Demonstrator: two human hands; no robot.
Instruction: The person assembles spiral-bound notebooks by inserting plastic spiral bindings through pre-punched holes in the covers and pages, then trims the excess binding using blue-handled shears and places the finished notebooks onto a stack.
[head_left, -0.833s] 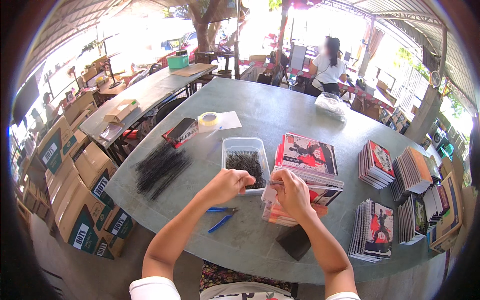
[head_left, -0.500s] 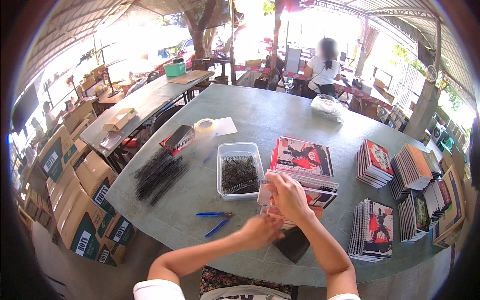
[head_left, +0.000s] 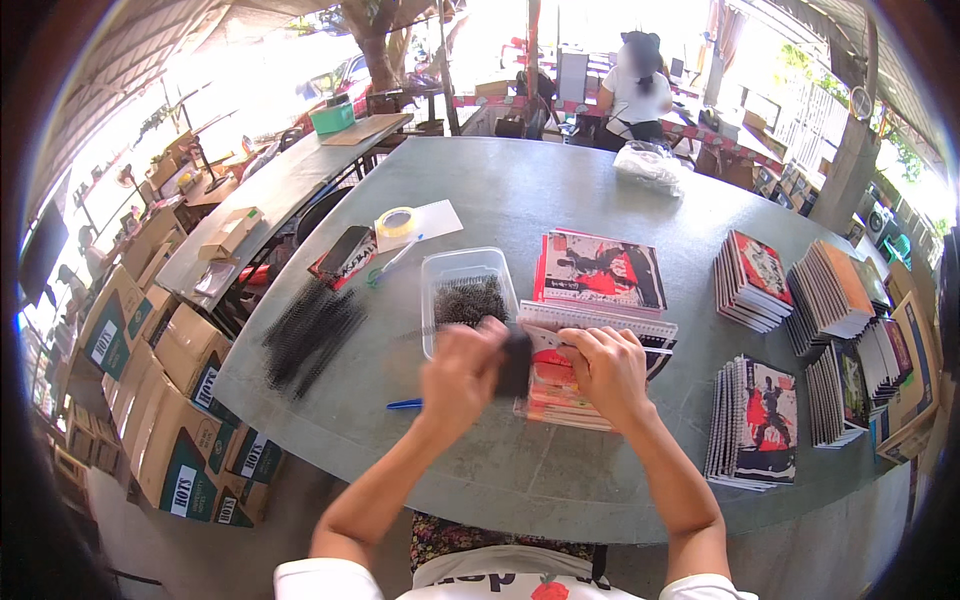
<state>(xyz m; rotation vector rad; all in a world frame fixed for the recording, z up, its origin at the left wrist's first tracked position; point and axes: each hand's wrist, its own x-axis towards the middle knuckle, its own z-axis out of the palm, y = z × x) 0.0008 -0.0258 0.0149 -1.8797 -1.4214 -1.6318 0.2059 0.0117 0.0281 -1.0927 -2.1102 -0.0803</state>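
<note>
My left hand (head_left: 458, 375), smeared by motion, is closed on a dark block-like thing (head_left: 515, 362) beside the notebook stack. My right hand (head_left: 612, 372) pinches the edge of a notebook (head_left: 552, 345) with a red, white and black cover, on top of the near stack. A strip of white punched page edges (head_left: 640, 325) shows just beyond my fingers. Behind it lies another pile of notebooks (head_left: 605, 270). A clear plastic tub (head_left: 432, 268) of black wire coils (head_left: 470, 300) stands beyond my left hand. One blue handle of the cutters (head_left: 404, 404) shows; my left arm and hand hide the rest.
Long black coils (head_left: 312, 335) lie at the left with a tape roll (head_left: 398, 221) and white card (head_left: 440, 217) farther back. Bound notebook stacks (head_left: 765, 420) stand at the right. Cardboard boxes (head_left: 150, 400) line the left floor. A seated person (head_left: 640, 100) is in the background.
The dark block has gone from the table near my right wrist and is in my left hand, which has moved up and left. My right hand has shifted slightly right. The view has tilted.
</note>
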